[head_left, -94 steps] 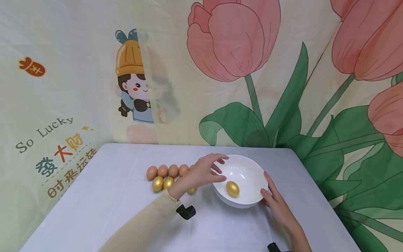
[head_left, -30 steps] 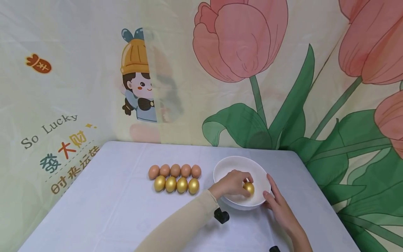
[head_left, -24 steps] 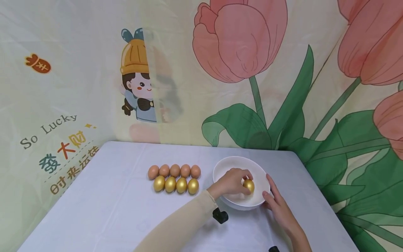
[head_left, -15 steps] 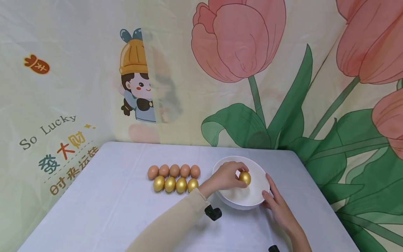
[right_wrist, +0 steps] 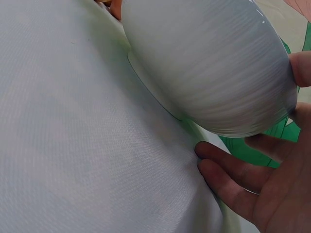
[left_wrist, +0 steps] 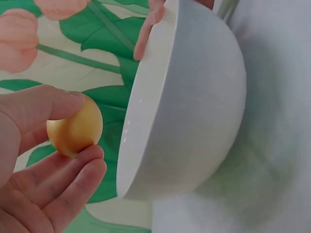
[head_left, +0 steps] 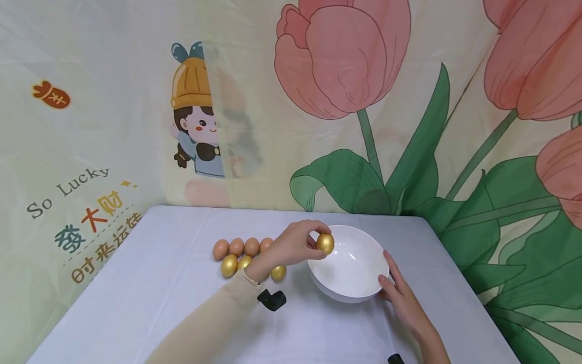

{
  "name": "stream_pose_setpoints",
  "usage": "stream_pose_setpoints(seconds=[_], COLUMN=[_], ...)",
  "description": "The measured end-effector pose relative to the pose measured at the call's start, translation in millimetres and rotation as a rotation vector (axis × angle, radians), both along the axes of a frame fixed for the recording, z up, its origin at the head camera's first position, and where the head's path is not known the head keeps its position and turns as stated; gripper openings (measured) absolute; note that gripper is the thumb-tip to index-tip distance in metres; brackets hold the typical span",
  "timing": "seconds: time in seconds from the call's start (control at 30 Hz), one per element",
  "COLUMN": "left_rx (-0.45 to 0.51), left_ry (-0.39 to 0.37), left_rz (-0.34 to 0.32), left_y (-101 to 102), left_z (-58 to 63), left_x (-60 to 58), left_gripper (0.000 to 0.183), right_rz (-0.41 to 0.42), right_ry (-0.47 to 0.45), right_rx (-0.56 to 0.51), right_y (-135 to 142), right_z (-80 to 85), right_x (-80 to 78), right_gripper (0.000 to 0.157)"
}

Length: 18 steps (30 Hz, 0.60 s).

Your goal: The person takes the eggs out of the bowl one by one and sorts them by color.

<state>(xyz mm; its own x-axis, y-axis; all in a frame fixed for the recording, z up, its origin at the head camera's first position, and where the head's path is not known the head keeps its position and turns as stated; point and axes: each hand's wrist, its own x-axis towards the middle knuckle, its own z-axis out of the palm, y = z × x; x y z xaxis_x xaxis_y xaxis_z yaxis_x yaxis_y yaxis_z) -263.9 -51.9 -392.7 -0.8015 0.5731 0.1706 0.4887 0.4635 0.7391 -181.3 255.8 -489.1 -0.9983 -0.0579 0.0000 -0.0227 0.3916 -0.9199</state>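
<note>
My left hand (head_left: pixel 295 243) pinches a golden egg (head_left: pixel 325 243) between thumb and fingers, above the left rim of a white bowl (head_left: pixel 347 294). In the left wrist view the golden egg (left_wrist: pixel 77 127) is apart from the bowl (left_wrist: pixel 204 107), beside its mouth. My right hand (head_left: pixel 403 298) holds the bowl by its right side. The right wrist view has the thumb and a finger against the bowl (right_wrist: pixel 209 68), while two other fingertips (right_wrist: pixel 206 148) reach down to the cloth. Only white surface shows inside the bowl.
Left of the bowl lie a back row of brown eggs (head_left: pixel 221 249) and a front row of golden eggs (head_left: pixel 229 265). My left hand and forearm hide some of them. A white cloth (head_left: pixel 113 308) covers the table, with a printed tulip curtain (head_left: pixel 345 60) behind.
Earlier my left hand reached into the bowl and took hold of the golden egg lying there. It has since lifted the egg up and left to the rim. My right hand stays on the bowl.
</note>
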Motion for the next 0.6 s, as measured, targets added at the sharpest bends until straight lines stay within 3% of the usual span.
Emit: stream_pose_setpoints(seconds=[0.23,0.5,0.6], left_rx=[0.004,0.038,0.025], left_ry=[0.013,-0.030,-0.012], left_rz=[0.052,0.119,0.147], left_y=[-36,-77,-92], left_z=[6.7,17.2,17.7], left_x=[1.5,10.8,13.5], left_gripper=[0.047,0.052,0.052], right_rz=[0.001,0.004,0.003], right_ry=[0.015,0.013,0.010], right_rx=[-0.006,-0.011,-0.004], right_y=[0,0,2], right_z=[0.2,-0.9,-0.7], right_x=[0.5,-0.3,0.5], right_gripper=[0.069,0.070,0.070])
